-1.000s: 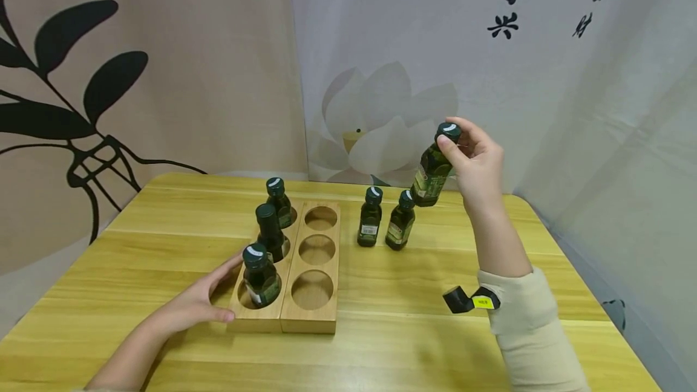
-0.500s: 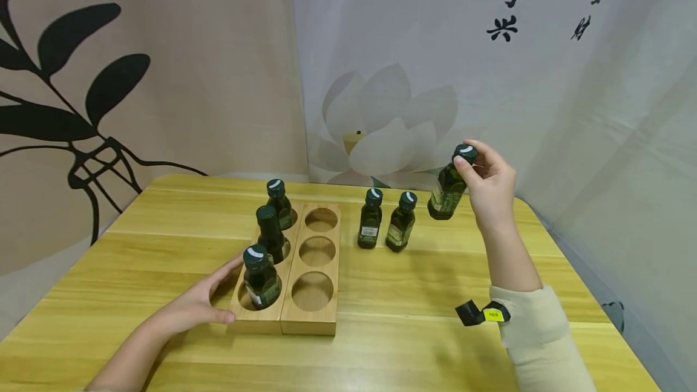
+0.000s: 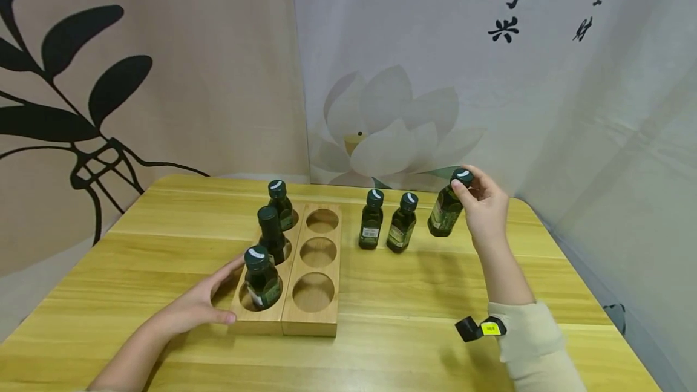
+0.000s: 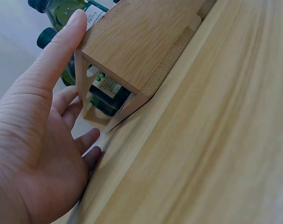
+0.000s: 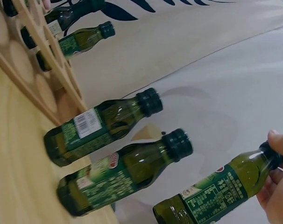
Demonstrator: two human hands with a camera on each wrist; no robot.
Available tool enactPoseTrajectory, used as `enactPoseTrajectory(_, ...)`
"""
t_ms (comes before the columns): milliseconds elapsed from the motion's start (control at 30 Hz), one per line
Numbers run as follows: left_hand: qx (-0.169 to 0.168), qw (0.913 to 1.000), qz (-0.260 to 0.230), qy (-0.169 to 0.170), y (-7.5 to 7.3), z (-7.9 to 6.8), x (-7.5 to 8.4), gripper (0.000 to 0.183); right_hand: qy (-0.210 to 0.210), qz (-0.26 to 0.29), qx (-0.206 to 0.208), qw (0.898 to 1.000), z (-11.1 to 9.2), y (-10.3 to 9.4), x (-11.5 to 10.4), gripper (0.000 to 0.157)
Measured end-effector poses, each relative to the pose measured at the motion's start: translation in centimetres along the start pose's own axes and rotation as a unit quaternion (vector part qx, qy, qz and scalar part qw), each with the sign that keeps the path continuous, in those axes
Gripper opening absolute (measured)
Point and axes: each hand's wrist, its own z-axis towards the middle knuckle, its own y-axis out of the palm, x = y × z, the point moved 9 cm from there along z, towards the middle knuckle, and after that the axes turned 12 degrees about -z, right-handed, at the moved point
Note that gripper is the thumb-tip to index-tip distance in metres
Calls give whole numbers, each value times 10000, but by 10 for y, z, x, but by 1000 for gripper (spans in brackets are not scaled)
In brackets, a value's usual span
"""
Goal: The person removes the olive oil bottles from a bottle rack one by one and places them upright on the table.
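Note:
My right hand point(image 3: 486, 207) pinches a small green glass bottle point(image 3: 445, 213) by its dark cap. The bottle tilts slightly, with its base off the table. Two similar bottles, one with a barcode label point(image 3: 371, 228) and one with a green label point(image 3: 400, 230), stand upright to its left. A two-row wooden rack point(image 3: 311, 330) holds a front bottle point(image 3: 262, 283), a middle bottle point(image 3: 272, 238) and a back bottle point(image 3: 281, 205) in its left row. My left hand point(image 3: 190, 308) lies against the rack's left side, thumb point(image 4: 67, 39) extended and fingers loosely bent.
The right row of the rack has three bare round holes point(image 3: 313, 291). Everything stands on a wooden table point(image 3: 392, 349) whose back edge meets a printed cloth backdrop point(image 3: 397, 29). A small black device point(image 3: 479, 327) is on the right sleeve.
My right hand has carried the bottle down toward the table, first shifting right of the two standing bottles. The left hand and the rack have stayed in place.

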Motion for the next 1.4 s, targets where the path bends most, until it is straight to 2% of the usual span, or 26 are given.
enactPoseTrajectory(567, -12, 10000, 1, 3, 1, -1, -1, 98, 222, 18, -111, 9997, -12, 17, 47, 35)
enactPoseTrajectory(967, -13, 10000, -29, -4, 1, -1, -1, 99, 462, -120, -296, 9984, -20, 30, 64, 36)
enactPoseTrajectory(1233, -29, 10000, -81, 7, 0, 0, -1, 100, 113, -238, -134, 9996, -20, 33, 68, 35)
enactPoseTrajectory(1400, -28, 10000, -82, -17, 0, 0, -2, 100, 18, -482, -187, 9987, -20, 34, 67, 42)
